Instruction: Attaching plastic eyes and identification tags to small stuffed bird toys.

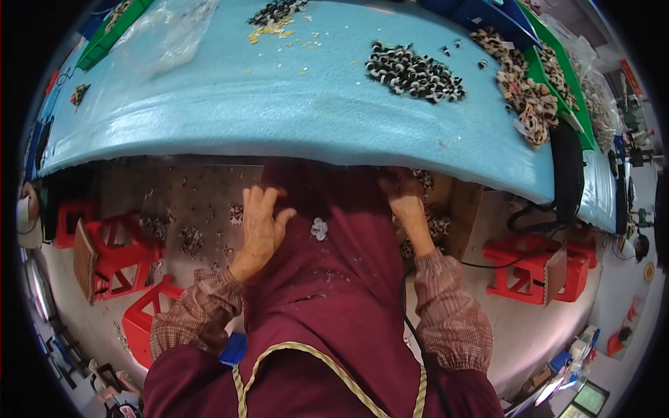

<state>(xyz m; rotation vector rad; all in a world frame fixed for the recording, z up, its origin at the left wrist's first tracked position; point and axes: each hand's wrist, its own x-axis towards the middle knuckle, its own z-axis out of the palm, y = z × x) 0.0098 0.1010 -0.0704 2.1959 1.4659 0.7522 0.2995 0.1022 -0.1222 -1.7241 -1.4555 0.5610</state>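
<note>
My left hand (260, 221) hovers over the left side of my maroon apron (327, 272), just below the table edge. Its fingers are apart and nothing shows in them. A small cluster of pale, translucent round pieces (318, 228) lies on the apron, between my hands and nearer the left one. My right hand (405, 196) is at the apron's right side, close under the table edge. Its fingers are in dark shadow, so what they hold, if anything, cannot be made out.
A blue-covered table (279, 104) spans the front. On it lie a pile of black-and-white fuzzy pieces (414, 73), yellow bits (268, 33), spotted fuzzy pieces (533, 108) and a green tray (557, 83). Red stools (122, 251) stand left and right. Scraps litter the floor.
</note>
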